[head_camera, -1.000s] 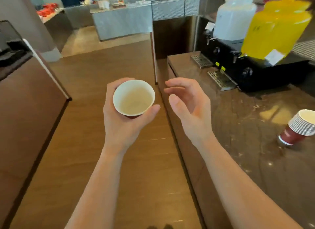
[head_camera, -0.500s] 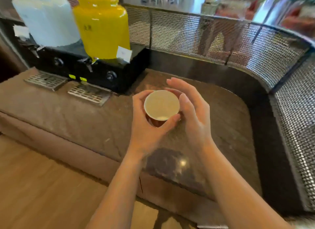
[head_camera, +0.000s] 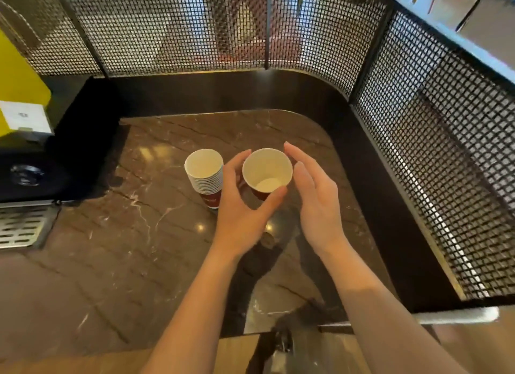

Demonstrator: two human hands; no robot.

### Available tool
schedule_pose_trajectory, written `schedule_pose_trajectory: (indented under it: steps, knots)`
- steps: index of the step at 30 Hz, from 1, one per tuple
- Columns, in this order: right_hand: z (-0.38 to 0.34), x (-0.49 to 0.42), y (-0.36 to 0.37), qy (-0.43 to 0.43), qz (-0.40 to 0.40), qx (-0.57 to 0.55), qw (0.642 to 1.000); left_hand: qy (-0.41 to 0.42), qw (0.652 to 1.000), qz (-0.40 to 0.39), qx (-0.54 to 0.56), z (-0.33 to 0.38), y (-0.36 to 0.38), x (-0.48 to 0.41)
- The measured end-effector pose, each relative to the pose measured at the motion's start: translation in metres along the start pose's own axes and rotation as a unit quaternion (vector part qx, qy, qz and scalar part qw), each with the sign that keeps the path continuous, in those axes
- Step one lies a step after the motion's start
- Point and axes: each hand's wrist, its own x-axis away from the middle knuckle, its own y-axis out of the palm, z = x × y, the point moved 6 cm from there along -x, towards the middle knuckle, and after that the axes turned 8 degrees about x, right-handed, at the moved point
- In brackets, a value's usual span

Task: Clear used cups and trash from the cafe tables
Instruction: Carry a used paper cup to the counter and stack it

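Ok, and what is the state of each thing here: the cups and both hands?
cup: held over the counter, mouth up, looks empty.
stack: upright on the counter, left of the cup, top cup looks empty.
left hand: grips the cup, thumb and fingers curled round it.
right hand: open, fingers straight, close beside the cup; touch unclear.

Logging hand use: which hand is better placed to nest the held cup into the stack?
Likely left: the left hand has its grip on the single red paper cup, right beside the stack of red paper cups; the open right hand holds nothing, farther off.
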Motion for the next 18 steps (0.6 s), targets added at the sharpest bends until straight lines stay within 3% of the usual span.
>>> schedule_pose_trajectory:
  steps: [9,18]
  knots:
    - [0.082,-0.029,0.027,0.101,-0.047,0.008,0.994,-0.106,0.994,-0.018,0.004,-0.062,0.01,-0.038]
    - [0.115,-0.03,0.047,0.148,0.0,0.046,0.988,-0.141,0.985,-0.083,-0.049,-0.105,0.006,-0.055]
